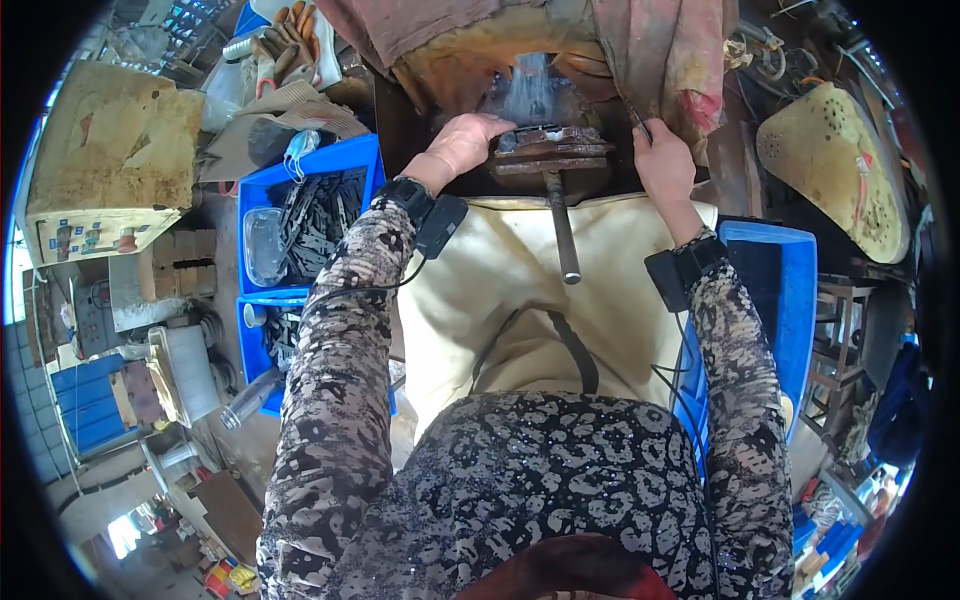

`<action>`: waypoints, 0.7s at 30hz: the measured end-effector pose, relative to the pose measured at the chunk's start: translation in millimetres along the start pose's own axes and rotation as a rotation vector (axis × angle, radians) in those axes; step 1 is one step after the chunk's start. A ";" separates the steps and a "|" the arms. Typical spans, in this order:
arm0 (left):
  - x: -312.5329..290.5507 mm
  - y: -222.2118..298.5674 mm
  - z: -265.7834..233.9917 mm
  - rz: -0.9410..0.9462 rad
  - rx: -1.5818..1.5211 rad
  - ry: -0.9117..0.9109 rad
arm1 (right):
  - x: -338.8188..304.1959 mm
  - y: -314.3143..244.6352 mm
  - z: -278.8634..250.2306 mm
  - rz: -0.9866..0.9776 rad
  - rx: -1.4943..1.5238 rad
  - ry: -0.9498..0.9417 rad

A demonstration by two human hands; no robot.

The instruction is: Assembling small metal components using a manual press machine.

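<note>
A rusty metal fixture point(552, 150) sits in front of me, a metal handle point(561, 225) sticking out of it toward my lap. At the fixture's left end is my left hand point(462, 148), its fingers drawn together; whatever they grip is too small to make out. My right hand point(664, 165) is closed on a thin dark rod point(636, 122), to the right of the fixture and apart from it. Behind the fixture, a pale bluish-white patch point(532, 85) shows in the hollow under reddish cloth point(450, 25).
To my left, a blue bin point(372, 165) holds dark flat metal pieces point(325, 215) and a clear plastic container point(264, 245). A second blue bin point(765, 235) stands at my right. Gloves point(290, 40) lie at the far left, beyond a worn yellowish box point(115, 140). Cables hang from both wrists.
</note>
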State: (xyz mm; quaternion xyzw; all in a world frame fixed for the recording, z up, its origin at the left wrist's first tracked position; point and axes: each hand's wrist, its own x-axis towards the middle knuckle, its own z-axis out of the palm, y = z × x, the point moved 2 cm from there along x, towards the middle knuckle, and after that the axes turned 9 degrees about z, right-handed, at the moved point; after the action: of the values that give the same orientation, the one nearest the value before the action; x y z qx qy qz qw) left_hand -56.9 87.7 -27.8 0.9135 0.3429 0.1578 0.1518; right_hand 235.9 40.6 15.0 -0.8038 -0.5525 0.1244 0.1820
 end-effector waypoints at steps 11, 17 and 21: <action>-19.8 46.6 -35.6 -0.030 0.184 -0.001 | -1.7 0.7 3.7 0.008 -0.016 0.003; -32.8 170.2 -48.2 0.419 0.045 0.131 | 1.9 8.4 8.6 -0.036 0.043 0.050; -38.6 182.1 -14.7 0.489 -0.090 0.007 | 0.7 2.8 5.9 -0.032 0.003 0.047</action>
State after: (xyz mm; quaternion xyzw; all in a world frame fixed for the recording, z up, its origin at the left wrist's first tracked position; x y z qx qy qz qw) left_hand 15.1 -66.7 48.6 0.9611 0.1050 0.2081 0.1482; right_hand 236.1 41.2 8.5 -0.7973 -0.5607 0.1034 0.1982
